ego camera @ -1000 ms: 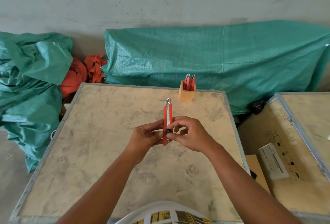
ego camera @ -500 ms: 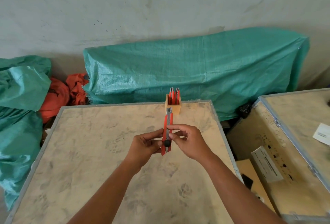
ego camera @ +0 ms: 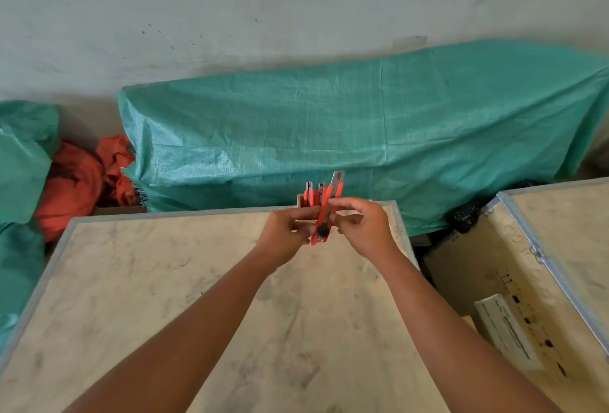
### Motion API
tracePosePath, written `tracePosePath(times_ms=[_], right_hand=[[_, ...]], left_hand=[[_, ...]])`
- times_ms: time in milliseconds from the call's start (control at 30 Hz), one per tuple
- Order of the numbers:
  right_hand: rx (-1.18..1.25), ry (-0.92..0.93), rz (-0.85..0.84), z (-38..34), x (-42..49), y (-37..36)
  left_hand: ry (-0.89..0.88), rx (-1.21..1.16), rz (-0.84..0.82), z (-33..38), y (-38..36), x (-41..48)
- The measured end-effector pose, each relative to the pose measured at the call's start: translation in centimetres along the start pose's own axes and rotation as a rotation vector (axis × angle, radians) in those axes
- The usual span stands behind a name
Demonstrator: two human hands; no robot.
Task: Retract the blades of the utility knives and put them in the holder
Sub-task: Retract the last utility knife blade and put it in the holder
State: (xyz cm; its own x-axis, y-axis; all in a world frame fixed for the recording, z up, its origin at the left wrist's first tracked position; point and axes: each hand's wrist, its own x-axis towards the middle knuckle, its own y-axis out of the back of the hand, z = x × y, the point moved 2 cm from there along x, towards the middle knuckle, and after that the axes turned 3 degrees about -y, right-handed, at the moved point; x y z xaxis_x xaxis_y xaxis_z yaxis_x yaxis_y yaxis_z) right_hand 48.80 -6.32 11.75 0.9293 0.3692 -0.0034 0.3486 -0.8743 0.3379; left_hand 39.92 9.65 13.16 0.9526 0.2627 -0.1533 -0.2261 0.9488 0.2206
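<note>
Now both hands, left hand [ego camera: 290,231] and right hand [ego camera: 362,228], pinch an upright red knife [ego camera: 326,211] near the counter's [ego camera: 164,281] far edge, before the holder [ego camera: 300,200]. Best lower it straight in.

I have only 1 view, from the head camera, so nothing overlaps with another. It looks forward and down over the desk [ego camera: 138,297], with both forearms running up from the bottom edge to the left hand [ego camera: 286,231] and right hand [ego camera: 365,228] near mid-frame. The wide lens bends the wall [ego camera: 230,10] and the green tarp [ego camera: 362,136] beyond the desk's far edge.
</note>
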Motion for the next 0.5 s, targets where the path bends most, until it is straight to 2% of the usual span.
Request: tracePosePath(times_ms=[133,267,367,500], right_hand=[[-0.018,0.038,0.104,2.2,4.7,-0.6],[-0.138,0.097,0.186,4.9,7.2,-2.0],[-0.206,0.138,0.187,6.5,7.6,-3.2],[-0.283,0.187,0.149,8.1,7.5,-4.6]], left_hand=[[0.009,0.05,0.059,-1.2,-0.2,4.8],[0.1,0.265,0.101,-3.9,-0.5,7.9],[0.171,0.326,0.045,-5.6,-1.1,9.2],[0.156,0.35,0.027,-6.7,-1.6,9.8]])
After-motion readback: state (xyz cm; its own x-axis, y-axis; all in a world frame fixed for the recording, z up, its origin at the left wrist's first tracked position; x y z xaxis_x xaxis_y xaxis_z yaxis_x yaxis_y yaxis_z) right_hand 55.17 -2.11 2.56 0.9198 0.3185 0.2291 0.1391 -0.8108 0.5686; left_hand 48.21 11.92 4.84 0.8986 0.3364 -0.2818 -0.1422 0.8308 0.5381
